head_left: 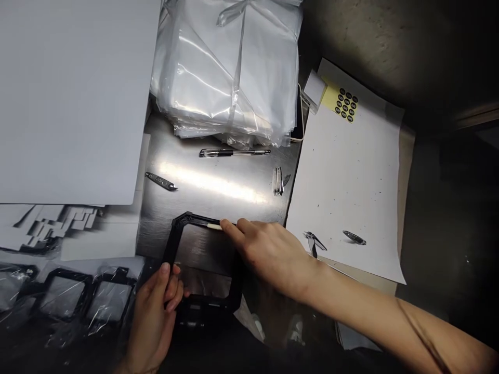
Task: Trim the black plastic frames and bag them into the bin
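Observation:
A black rectangular plastic frame (177, 240) with cut corners and an open middle is held tilted over the front edge of the metal table. My left hand (156, 306) grips its left side, thumb on top and fingers curled beneath. Closed at the frame's far side is my right hand (268, 249), pinching a thin cream-coloured stick-like tool (214, 226). The tool's narrow dark tip points left along the inner edge of that side. My fingers hide the rest of the tool and the frame's upper right corner.
Clear plastic bags (234, 67) lie stacked at the back, near a pen (234, 152). Nail clippers (278, 182) and a small metal nipper (160, 181) rest on metal. Right, white paper (351, 171) bears a yellow sticker sheet (343, 102) and clippers (354, 237). Bagged frames (64, 296) lie left.

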{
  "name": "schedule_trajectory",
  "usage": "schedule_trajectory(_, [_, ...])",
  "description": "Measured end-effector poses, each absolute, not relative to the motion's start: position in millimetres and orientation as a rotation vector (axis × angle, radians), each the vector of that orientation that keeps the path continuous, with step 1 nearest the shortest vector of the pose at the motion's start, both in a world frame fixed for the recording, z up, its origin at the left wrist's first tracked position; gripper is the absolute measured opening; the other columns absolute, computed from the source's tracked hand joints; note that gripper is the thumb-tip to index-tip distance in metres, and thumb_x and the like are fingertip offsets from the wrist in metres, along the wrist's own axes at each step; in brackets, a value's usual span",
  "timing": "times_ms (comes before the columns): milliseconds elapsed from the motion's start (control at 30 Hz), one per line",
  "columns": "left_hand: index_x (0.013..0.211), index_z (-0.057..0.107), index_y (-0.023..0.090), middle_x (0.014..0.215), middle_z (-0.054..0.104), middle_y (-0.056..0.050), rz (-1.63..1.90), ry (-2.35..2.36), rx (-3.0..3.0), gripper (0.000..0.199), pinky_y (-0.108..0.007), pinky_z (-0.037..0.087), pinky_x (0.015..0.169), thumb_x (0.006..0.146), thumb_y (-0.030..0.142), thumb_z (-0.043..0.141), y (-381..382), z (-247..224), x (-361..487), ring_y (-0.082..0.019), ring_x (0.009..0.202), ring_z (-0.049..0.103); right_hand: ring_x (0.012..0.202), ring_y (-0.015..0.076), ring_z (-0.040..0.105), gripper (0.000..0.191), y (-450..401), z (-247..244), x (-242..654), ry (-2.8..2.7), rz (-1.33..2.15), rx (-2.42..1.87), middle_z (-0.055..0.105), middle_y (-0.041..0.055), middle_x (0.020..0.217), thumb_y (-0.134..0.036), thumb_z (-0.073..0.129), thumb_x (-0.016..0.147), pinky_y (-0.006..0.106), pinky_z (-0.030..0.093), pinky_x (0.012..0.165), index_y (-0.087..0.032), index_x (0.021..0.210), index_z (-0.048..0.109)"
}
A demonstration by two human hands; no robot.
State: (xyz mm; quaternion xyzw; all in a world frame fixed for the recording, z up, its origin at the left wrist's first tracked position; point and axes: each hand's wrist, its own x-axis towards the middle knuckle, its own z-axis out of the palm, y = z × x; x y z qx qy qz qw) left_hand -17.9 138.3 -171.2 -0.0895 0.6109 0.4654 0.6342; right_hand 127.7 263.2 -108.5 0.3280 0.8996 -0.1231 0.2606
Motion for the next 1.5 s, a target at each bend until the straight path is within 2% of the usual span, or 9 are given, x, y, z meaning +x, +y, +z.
schedule_trajectory(300, [0.059, 0.060, 0.015, 0.035, 0.030, 0.010, 1.091, 1.472, -0.241, 0.024, -0.019, 0.042, 0.045, 0.071, 0.036, 0.058, 140.0, -175.8, -13.0, -0.003, 0.034, 0.025, 0.044, 0.0151, 0.050, 0.038, 246.3, -105.9, 114.9, 2.532, -0.137, 0.865, 0.052, 0.0059, 0.058, 0.001, 0.035, 0.075, 0.024, 0.030, 0.033, -0.001, 0.112, 0.045])
schedule_trajectory(500, [0.054, 0.058, 0.015, 0.039, 0.031, 0.009, 1.102, 1.499, -0.268, 0.029, -0.018, 0.042, 0.045, 0.072, 0.038, 0.057, 140.0, -173.6, -7.7, -0.003, 0.036, 0.026, 0.043, 0.0154, 0.050, 0.043, 244.2, -102.2, 118.6, 2.479, -0.178, 0.835, 0.054, 0.0071, 0.056, 0.003, 0.038, 0.070, 0.023, 0.033, 0.033, -0.001, 0.113, 0.045])
schedule_trajectory(633, [0.056, 0.058, 0.014, 0.039, 0.030, 0.010, 1.106, 1.486, -0.251, 0.030, -0.018, 0.042, 0.046, 0.072, 0.039, 0.056, 138.5, -174.4, -9.0, -0.003, 0.036, 0.026, 0.042, 0.0154, 0.051, 0.050, 247.7, -99.1, 125.0, 2.396, -0.206, 0.816, 0.056, 0.0079, 0.058, 0.003, 0.041, 0.065, 0.023, 0.029, 0.032, -0.001, 0.115, 0.042])
schedule_trajectory(733, [0.061, 0.061, 0.014, 0.038, 0.030, 0.010, 1.095, 1.464, -0.221, 0.027, -0.019, 0.042, 0.047, 0.071, 0.039, 0.057, 138.1, -174.6, -10.9, -0.003, 0.036, 0.025, 0.040, 0.0137, 0.049, 0.047, 256.5, -95.5, 126.1, 2.286, -0.386, 0.885, 0.056, 0.0048, 0.057, 0.002, 0.044, 0.063, 0.023, 0.023, 0.032, -0.007, 0.109, 0.047])
schedule_trajectory(833, [0.062, 0.061, 0.014, 0.039, 0.030, 0.010, 1.095, 1.460, -0.194, 0.028, -0.019, 0.042, 0.048, 0.072, 0.040, 0.056, 138.1, -174.8, -12.6, -0.003, 0.036, 0.025, 0.037, 0.0108, 0.044, 0.035, 265.4, -93.5, 127.3, 2.201, -0.641, 1.037, 0.052, -0.0002, 0.052, 0.003, 0.045, 0.061, 0.022, 0.018, 0.033, -0.013, 0.091, 0.053])
schedule_trajectory(967, [0.062, 0.061, 0.014, 0.039, 0.030, 0.010, 1.091, 1.460, -0.188, 0.028, -0.020, 0.043, 0.049, 0.071, 0.040, 0.056, 138.4, -174.5, -13.7, -0.003, 0.036, 0.026, 0.041, 0.0076, 0.040, 0.017, 268.1, -98.4, 132.9, 2.130, -0.933, 1.238, 0.048, -0.0014, 0.053, -0.002, 0.044, 0.067, 0.018, 0.023, 0.036, -0.016, 0.072, 0.052])
schedule_trajectory(1067, [0.062, 0.061, 0.015, 0.039, 0.031, 0.010, 1.078, 1.452, -0.200, 0.025, -0.020, 0.043, 0.049, 0.072, 0.038, 0.057, 139.4, -172.9, -13.8, -0.003, 0.037, 0.027, 0.044, 0.0071, 0.039, 0.012, 264.6, -105.9, 135.9, 2.064, -1.081, 1.340, 0.047, -0.0006, 0.056, -0.009, 0.043, 0.073, 0.017, 0.028, 0.039, -0.016, 0.069, 0.051])
schedule_trajectory(1200, [0.064, 0.061, 0.014, 0.039, 0.031, 0.010, 1.100, 1.433, -0.197, 0.024, -0.020, 0.042, 0.048, 0.073, 0.035, 0.056, 140.4, -172.1, -13.4, -0.003, 0.037, 0.027, 0.049, 0.0078, 0.041, 0.018, 260.4, -112.1, 134.2, 1.952, -1.297, 1.460, 0.048, 0.0000, 0.058, -0.014, 0.039, 0.079, 0.019, 0.032, 0.047, -0.014, 0.067, 0.052])
schedule_trajectory(1500, [0.060, 0.059, 0.014, 0.039, 0.031, 0.010, 1.110, 1.413, -0.184, 0.027, -0.021, 0.043, 0.048, 0.073, 0.037, 0.055, 140.7, -174.5, -14.5, -0.003, 0.036, 0.027, 0.039, 0.0053, 0.033, 0.019, 256.0, -115.7, 132.8, 1.493, -1.881, 1.582, 0.034, -0.0069, 0.044, -0.019, 0.036, 0.082, 0.017, 0.027, 0.040, -0.016, 0.065, 0.045])
